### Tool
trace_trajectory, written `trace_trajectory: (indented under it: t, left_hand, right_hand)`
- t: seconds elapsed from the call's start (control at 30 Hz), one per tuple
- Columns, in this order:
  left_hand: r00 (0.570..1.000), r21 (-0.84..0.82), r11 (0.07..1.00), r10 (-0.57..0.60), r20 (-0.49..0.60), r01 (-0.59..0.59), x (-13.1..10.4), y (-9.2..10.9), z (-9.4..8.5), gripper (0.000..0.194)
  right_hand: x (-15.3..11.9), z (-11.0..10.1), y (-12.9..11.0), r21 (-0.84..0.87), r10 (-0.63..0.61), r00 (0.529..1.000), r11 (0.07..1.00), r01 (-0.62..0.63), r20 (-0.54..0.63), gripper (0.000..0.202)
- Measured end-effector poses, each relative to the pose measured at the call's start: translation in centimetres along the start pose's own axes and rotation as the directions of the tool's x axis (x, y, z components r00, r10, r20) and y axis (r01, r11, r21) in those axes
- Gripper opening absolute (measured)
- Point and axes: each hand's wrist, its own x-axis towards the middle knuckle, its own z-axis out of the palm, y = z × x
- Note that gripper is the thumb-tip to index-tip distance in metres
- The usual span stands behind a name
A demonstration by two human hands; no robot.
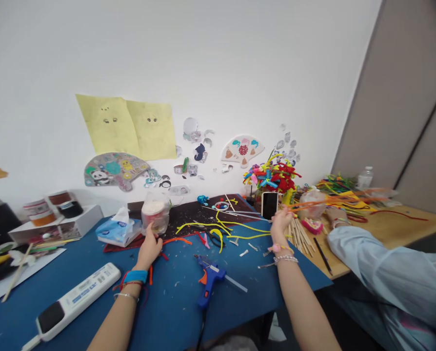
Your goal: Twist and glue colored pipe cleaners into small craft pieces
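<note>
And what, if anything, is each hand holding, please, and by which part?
The right hand holds orange stems by one end; the left hand touches the bagged tub, grip unclear.

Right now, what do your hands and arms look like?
No sleeves show on my forearms. By my left hand are a wide blue band, red cords and a thin silvery bracelet. By my right hand are a pink and yellow band and pale beaded bracelets.
</note>
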Motion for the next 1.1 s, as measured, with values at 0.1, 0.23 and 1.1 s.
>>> trace_trajectory:
  t: [0.1,0.23,1.1]
  left_hand:
    - [1.0,-0.014,1.0,-0.009,0.0,0.009,0.4,-0.2,0.3,0.069]
    - [1.0,-0.018,1.0,-0.003,0.011,0.003,0.6,-0.3,0.2,0.071]
    - [0.843,-0.778,0.623,0.46,0.28,-0.082,2.8,18.8,1.7,0.04]
  right_hand:
    - [1.5,-0.4,-1.5,0.101,0.002,1.0,0.995,-0.004,0.012,0.027]
    - [3.3,0.2,-4.0,0.182,-0.001,0.987,0.983,-0.028,0.16,0.02]
    - [-13.3,10.6,-3.0,-0.173,0.086,0.283,0.938,0.3,0.955,0.03]
